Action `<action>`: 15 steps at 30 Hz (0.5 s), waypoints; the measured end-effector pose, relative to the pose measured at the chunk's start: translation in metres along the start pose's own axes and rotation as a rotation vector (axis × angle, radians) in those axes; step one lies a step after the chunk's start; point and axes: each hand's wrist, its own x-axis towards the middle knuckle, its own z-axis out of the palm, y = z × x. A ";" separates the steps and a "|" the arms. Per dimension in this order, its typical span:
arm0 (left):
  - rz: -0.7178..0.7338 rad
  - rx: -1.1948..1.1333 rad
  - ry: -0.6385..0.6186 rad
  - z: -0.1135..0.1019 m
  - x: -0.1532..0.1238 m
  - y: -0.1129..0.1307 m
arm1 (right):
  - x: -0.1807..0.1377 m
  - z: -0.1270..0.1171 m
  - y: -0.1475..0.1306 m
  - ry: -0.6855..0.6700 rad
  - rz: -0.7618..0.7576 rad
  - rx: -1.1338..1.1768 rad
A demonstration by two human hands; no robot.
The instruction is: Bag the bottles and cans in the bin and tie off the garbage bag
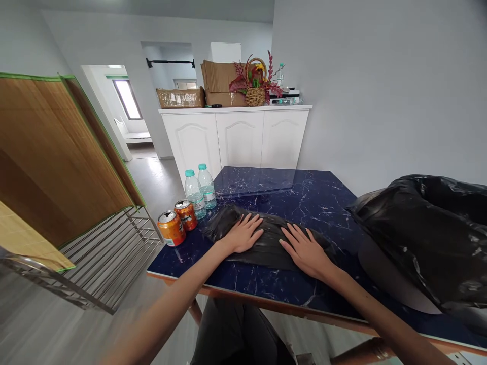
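A black plastic bag (262,253) lies flattened on the dark blue marbled table (243,284), its left end bunched up. On its left part rests my left hand (245,234), palm down with fingers stretched. My right hand (306,251) lies flat on the right part, fingers spread. At the table's right stands a bin (391,276) lined with another black bag (403,228), its rim folded over the outside.
Two orange drink cans (172,229) and two water bottles (207,186) stand along the table's left edge. A metal rack (110,253) with a bamboo mat (57,162) is at left. Behind is a white cabinet (238,137) bearing cardboard boxes (180,98) and a flower basket (254,96).
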 end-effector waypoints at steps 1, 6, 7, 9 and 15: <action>-0.019 0.003 0.003 0.000 -0.003 -0.010 | -0.002 0.001 0.008 -0.007 -0.002 0.009; -0.087 0.036 0.016 -0.004 -0.023 -0.048 | -0.013 0.000 0.030 -0.010 0.011 0.060; -0.091 0.042 0.021 -0.005 -0.026 -0.052 | -0.015 0.000 0.033 -0.002 0.013 0.075; -0.093 0.053 0.042 -0.009 -0.031 -0.057 | -0.017 0.002 0.038 0.026 -0.001 0.101; -0.082 0.090 0.215 -0.024 -0.051 -0.037 | -0.031 -0.001 0.048 0.232 0.215 0.074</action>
